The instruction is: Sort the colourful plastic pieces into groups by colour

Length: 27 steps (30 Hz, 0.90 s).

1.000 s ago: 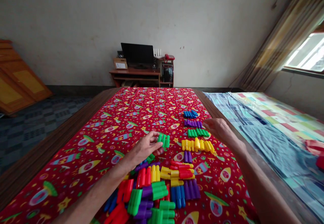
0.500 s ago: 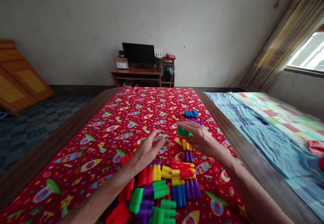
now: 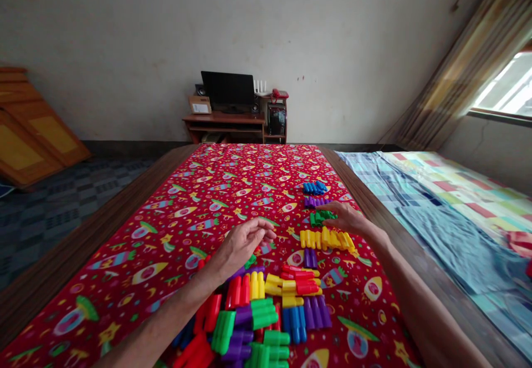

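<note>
My right hand point(image 3: 348, 219) reaches over the far right of the red rocket-print cloth point(image 3: 208, 202), its fingers closed on a green block point(image 3: 321, 216) at the green row. My left hand point(image 3: 242, 244) hovers palm-down with loosely curled, parted fingers and nothing in it, just above the near pile of mixed coloured blocks point(image 3: 257, 312). Sorted rows lie beyond it: blue point(image 3: 315, 187), purple point(image 3: 313, 202), then the green one, then yellow point(image 3: 326, 239). A small purple pair point(image 3: 308, 257) sits below the yellow row.
The cloth covers a long wooden table point(image 3: 103, 221). A bed with a patchwork sheet point(image 3: 436, 202) runs along the right. A desk with a monitor point(image 3: 228, 88) stands at the far wall, wooden panels point(image 3: 29, 135) lean at the left, a curtained window point(image 3: 502, 88) is at the right.
My left hand passed a green block to my right hand and now hangs empty. My right hand carried the block rightward to the green row.
</note>
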Available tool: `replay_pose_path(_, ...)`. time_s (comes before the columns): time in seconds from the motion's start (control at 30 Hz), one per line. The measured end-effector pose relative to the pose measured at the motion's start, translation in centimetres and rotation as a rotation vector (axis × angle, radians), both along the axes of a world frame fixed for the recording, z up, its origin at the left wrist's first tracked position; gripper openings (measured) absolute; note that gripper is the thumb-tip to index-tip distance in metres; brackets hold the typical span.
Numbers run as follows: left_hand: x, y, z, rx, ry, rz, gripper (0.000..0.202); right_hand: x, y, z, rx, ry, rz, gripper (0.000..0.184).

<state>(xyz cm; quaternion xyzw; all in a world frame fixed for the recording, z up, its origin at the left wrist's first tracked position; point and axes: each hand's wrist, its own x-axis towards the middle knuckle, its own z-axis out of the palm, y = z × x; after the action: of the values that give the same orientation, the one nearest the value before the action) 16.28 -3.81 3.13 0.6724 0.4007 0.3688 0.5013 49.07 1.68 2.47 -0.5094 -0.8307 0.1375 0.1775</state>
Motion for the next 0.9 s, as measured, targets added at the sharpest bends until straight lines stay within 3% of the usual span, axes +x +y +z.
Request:
replay_pose_path(0.2,-0.9,0.6,0.3,0.144,0.152,-0.022,0.029,-0.2,-1.0,1.9,0.039,0.143,-0.029,0.032)
replay_pose_path(0.33,-4.0,1.5,1.0,0.376,0.65,-0.077,0.031,-0.6,-1.8,3.8,0.182,0.218,-0.14,0.033)
replay_pose_path(0.4,-5.5,1.7,1.2,0.369,0.9,-0.112,0.039,-0.9,-2.2,4.6,0.254,0.278,-0.169,0.033)
replay_pose_path(0.47,-6.2,1.7,1.1,0.297,1.027,-0.139,0.044,-1.3,-2.6,5.3,0.292,0.331,-0.171,0.033)
replay_pose_path(0.67,-4.0,1.8,-0.6,0.298,0.886,-0.142,0.031,-4.7,-4.9,6.0,0.295,0.27,-0.031,0.029)
replay_pose_path(0.8,-2.9,2.3,-1.3,0.277,0.736,-0.038,0.023,-8.3,-6.3,4.7,0.232,0.228,0.165,0.022)
replay_pose_path(0.9,-3.1,2.7,-1.6,0.253,0.604,-0.028,0.03,-11.0,-6.6,3.2,0.215,0.168,0.34,0.023)
